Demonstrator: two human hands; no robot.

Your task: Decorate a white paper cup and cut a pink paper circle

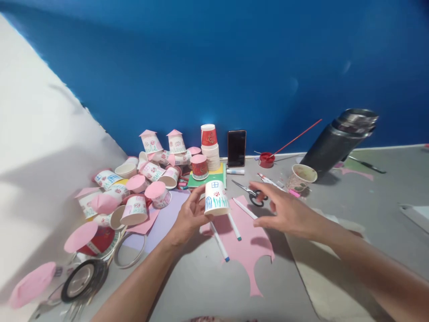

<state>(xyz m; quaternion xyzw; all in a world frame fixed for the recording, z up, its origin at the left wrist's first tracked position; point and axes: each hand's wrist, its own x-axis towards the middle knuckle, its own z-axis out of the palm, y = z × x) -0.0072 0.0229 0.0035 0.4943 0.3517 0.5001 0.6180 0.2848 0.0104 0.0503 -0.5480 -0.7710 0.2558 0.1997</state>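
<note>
My left hand [190, 213] holds an upside-down white paper cup [216, 199], which carries a blue window, a red flower and green grass drawings. To its right, my right hand [279, 208] hovers with thumb and fingers apart and nothing between them. Near its fingertips are scissors [257, 198] with black handles and a white marker [244, 208]. Below the cup, a cut pink sheet [250, 243] lies on the grey table [201, 286], with a blue-tipped marker [220, 242] and a green-tipped marker [234, 227] on it.
Many decorated cups with pink paper tops [135, 209] crowd the left, beside tape rolls [80, 281]. At the back stand stacked cups [211, 157] and a phone [236, 148]. Further right are a red paint pot [267, 160], a patterned cup [301, 177] and a tilted dark thermos [335, 141].
</note>
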